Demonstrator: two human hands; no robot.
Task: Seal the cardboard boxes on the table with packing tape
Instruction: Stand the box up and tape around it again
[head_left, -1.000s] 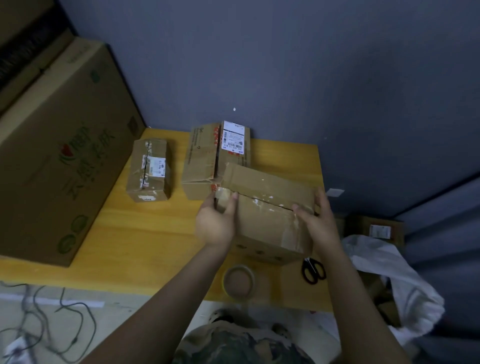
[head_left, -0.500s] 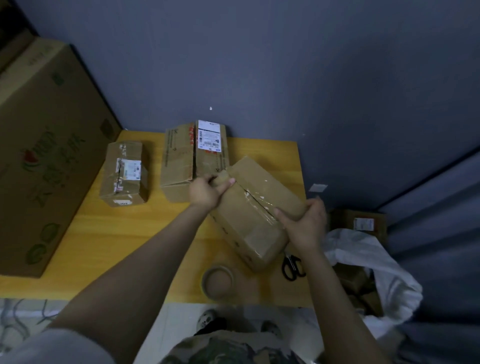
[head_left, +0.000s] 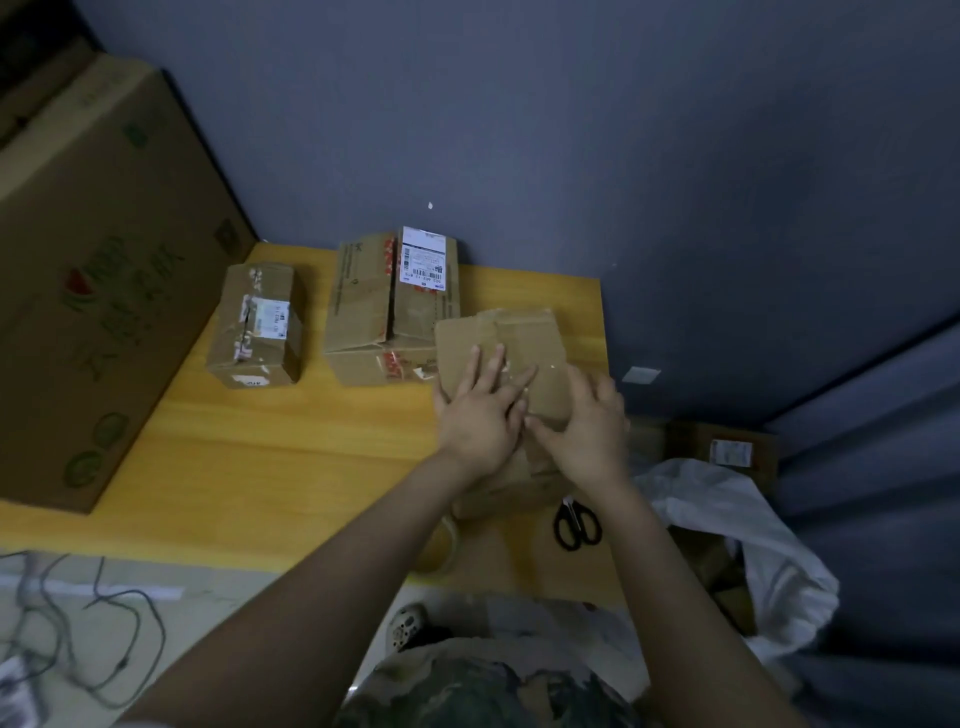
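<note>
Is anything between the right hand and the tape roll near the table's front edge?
Yes: the left forearm crosses over the tape roll, partly covering it. The right hand rests on the box beyond it.

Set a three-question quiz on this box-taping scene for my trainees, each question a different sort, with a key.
1. True or false: the left hand lies flat on the nearest box.
2. What lies on the table just right of the tape roll? A scissors; B a knife; C a marker.
3. Fill in: leaving out the large carton, ___ boxes are on the table.
Key: 1 true; 2 A; 3 three.
</note>
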